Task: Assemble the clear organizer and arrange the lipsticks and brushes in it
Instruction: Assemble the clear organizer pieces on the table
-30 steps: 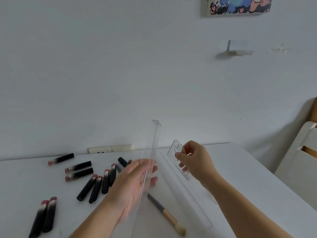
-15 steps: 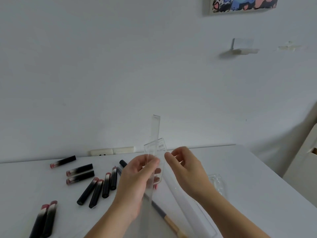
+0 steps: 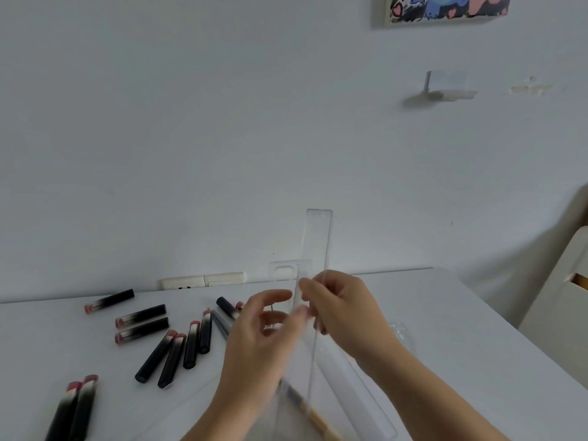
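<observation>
Both hands mid-air above white counter point(image 3: 461, 313). Right hand point(image 3: 343, 305) fingers pinch tall clear acrylic strip point(image 3: 318, 237), upright. Left hand point(image 3: 254, 338) fingers curled beside small clear slotted panel point(image 3: 284, 278); grip unclear. Black lipsticks point(image 3: 168, 354) scattered left; counter right side open. No legible writing.

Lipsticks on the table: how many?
10 lipsticks: three far left, four fanned mid-table, one beside the left hand, two near-left. More may hide behind it.
</observation>
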Demonstrator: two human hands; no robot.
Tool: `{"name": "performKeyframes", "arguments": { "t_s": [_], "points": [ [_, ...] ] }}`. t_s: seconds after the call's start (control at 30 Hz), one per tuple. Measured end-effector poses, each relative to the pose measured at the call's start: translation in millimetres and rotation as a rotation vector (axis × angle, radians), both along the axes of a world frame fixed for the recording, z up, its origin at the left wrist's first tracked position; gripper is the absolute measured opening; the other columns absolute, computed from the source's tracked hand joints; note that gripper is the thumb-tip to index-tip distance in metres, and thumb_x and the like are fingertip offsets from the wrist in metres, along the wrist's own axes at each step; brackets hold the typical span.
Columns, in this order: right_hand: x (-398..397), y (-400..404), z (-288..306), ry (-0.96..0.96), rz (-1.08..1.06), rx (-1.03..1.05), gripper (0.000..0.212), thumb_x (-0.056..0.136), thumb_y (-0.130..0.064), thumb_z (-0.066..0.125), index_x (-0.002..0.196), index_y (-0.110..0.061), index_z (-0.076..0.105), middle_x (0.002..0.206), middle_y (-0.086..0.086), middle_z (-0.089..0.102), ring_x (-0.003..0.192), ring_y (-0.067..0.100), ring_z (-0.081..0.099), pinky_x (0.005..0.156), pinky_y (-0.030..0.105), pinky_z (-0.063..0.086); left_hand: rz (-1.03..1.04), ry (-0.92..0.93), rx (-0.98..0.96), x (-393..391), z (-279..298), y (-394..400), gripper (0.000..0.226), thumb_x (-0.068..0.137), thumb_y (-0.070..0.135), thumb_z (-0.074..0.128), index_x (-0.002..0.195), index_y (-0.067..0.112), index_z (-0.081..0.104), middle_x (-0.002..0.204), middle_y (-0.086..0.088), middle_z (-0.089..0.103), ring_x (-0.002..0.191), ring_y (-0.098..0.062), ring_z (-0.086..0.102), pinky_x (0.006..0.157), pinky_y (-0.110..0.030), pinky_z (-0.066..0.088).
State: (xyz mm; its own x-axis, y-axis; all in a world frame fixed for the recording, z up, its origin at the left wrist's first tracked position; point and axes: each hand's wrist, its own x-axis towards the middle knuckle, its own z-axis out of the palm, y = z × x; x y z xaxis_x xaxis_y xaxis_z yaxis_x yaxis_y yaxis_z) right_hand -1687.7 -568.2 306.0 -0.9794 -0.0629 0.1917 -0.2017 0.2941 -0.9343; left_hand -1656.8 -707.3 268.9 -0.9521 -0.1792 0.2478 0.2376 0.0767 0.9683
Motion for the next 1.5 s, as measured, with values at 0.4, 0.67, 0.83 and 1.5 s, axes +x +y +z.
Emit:
{"name": "performKeyframes", "arguments": {
  "t_s": [0.4,0.67,0.83,1.5],
  "points": [
    [-8.7,33.8,37.8,-0.421,0.272,-0.529,0.015,0.098,-0.018,0.056,0.095,-0.004,0.062,0.075,0.019,0.061,0.063,0.034,0.063,0.07,0.049,0.059,-0.124,-0.321,0.722,-23.7,6.1,-23.5,0.038,0.074,0.013,0.08,0.086,0.015,0.044,0.07,-0.003,0.047,0.046,-0.011,0.041,0.044,-0.024,0.039],
    [-8.9,40.5,32.5,-0.481,0.324,0.129,0.078,0.065,-0.079,0.072,0.113,-0.019,0.057,0.068,0.006,0.06,0.056,0.023,0.058,0.055,0.037,0.057,-0.195,-0.345,0.67,-25.7,2.7,-31.6,0.05,0.064,0.06,0.083,0.094,0.023,0.067,0.077,-0.001,0.064,0.043,-0.009,0.03,0.037,-0.021,0.026],
    [-12.0,46.7,27.1,-0.266,0.257,0.508,0.048,0.067,-0.05,0.077,0.097,-0.02,0.054,0.06,0.004,0.069,0.05,0.019,0.066,0.056,0.029,0.057,-0.25,-0.263,0.506,-24.5,0.0,-30.8,0.057,0.058,0.072,0.082,0.096,0.031,0.075,0.084,-0.002,0.071,0.048,-0.012,0.041,0.041,-0.024,0.036],
    [-17.6,58.4,43.1,-0.029,0.343,0.845,0.036,0.07,-0.061,0.067,0.103,-0.053,0.057,0.069,-0.015,0.066,0.048,0.011,0.068,0.057,0.022,0.046,-0.148,-0.047,-0.161,-17.2,-6.4,-28.0,0.079,0.074,0.092,0.027,0.132,0.046,0.055,0.067,0.012,0.054,0.056,0.001,0.054,0.059,-0.017,0.036]
  ]
}}
